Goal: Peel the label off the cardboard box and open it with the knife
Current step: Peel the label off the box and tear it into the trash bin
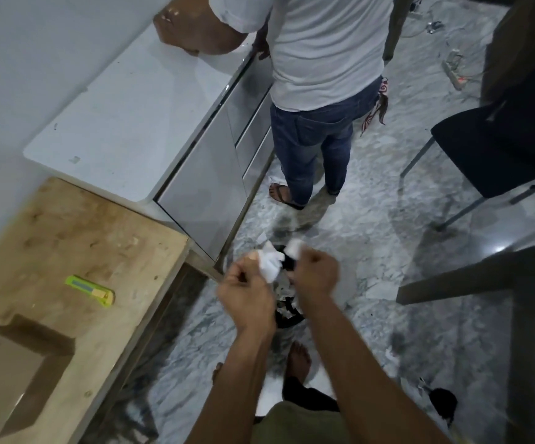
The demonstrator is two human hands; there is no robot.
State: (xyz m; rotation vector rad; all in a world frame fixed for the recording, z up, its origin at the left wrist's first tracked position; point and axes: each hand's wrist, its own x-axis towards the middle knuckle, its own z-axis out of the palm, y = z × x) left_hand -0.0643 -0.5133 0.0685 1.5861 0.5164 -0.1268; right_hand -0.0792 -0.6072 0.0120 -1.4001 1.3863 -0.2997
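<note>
Both my hands are held out over the floor, each pinching crumpled white label paper. My left hand (247, 288) grips one scrap of the peeled label (271, 262); my right hand (316, 272) grips another scrap (294, 246). Below them a dark bin (287, 312) with paper bits inside stands on the floor. The cardboard box (16, 366) sits on the wooden table (77, 238) at the lower left. A green utility knife (90, 289) lies on the wood beyond the box, apart from it.
Another person in a white shirt and jeans (317, 91) stands by the white counter (125, 110) with drawers. A black chair (496, 155) and a dark table edge (484, 277) are at the right. Marble floor with scraps lies between them.
</note>
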